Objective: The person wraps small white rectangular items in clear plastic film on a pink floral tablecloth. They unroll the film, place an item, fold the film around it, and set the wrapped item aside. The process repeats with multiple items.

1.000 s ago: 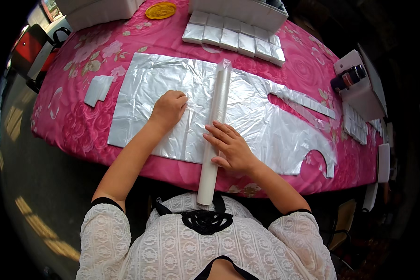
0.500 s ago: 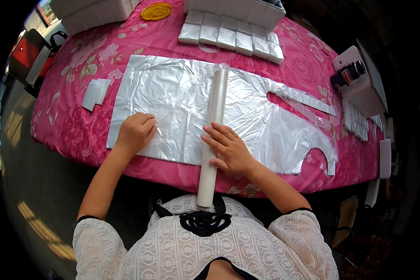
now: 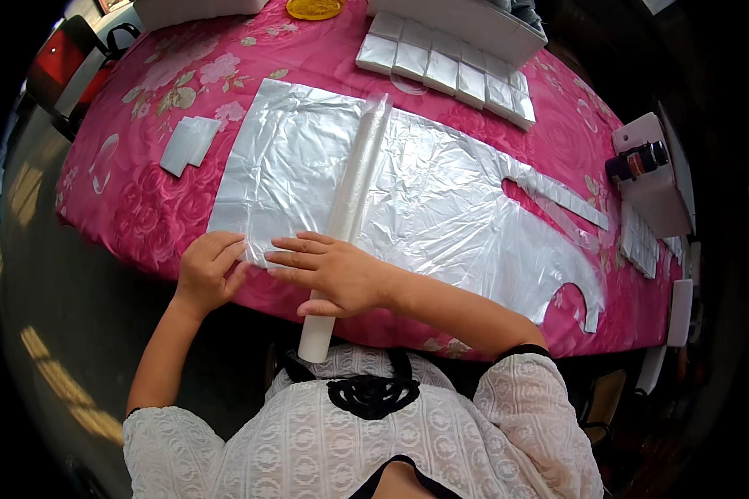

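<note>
The right hand (image 3: 339,273), fingers spread, crosses the roll (image 3: 354,185), seemingly steadying it; just leftward, the left hand (image 3: 209,270) touches the plastic sheet (image 3: 441,195), pinch unclear.

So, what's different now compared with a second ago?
The translucent roll has moved left across the silvery plastic sheet and slants more. The right hand has gone left with it, open over it. The left hand has moved from mid-sheet to the near edge, toward the left; whether it grips there isn't clear. The sheet lies flat as before; the white packets stay put.
</note>
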`<state>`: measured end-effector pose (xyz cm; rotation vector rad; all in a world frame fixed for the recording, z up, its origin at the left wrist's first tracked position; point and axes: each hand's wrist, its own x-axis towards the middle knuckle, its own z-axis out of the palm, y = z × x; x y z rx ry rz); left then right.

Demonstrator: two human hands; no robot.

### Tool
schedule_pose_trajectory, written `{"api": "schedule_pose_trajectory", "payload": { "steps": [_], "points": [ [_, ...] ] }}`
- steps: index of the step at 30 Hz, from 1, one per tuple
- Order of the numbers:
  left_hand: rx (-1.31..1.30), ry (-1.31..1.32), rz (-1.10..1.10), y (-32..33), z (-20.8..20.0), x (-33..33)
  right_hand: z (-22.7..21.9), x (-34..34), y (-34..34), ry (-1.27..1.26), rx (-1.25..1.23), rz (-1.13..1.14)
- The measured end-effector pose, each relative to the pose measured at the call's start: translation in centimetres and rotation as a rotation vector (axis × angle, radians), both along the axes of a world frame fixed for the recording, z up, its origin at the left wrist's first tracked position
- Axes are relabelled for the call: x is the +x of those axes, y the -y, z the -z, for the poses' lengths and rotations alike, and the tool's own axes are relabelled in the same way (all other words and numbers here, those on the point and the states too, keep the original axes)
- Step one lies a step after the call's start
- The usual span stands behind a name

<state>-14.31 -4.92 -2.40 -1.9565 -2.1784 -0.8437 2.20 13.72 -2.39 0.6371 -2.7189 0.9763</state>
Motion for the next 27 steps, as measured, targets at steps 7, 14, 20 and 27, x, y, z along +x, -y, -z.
{"api": "schedule_pose_trajectory", "payload": {
  "steps": [7,14,20,27],
  "points": [
    [-0.036,0.386,-0.347,6.8,-0.7,1.3,0.4,-3.2,-3.0,-0.040,0.174,0.196],
    [-0.125,0.624,-0.493,5.3,-0.2,4.1,1.4,-13.1,1.5,-0.037,0.218,0.188],
    [-0.248,0.584,-0.551,4.6,0.8,3.2,2.7,-14.7,4.9,-0.164,-0.045,0.784],
    [0.011,1.995,-0.017,2.5,-0.7,6.6,-1.7,-10.6,2.1,0.209,-1.527,0.558]
  ]
}}
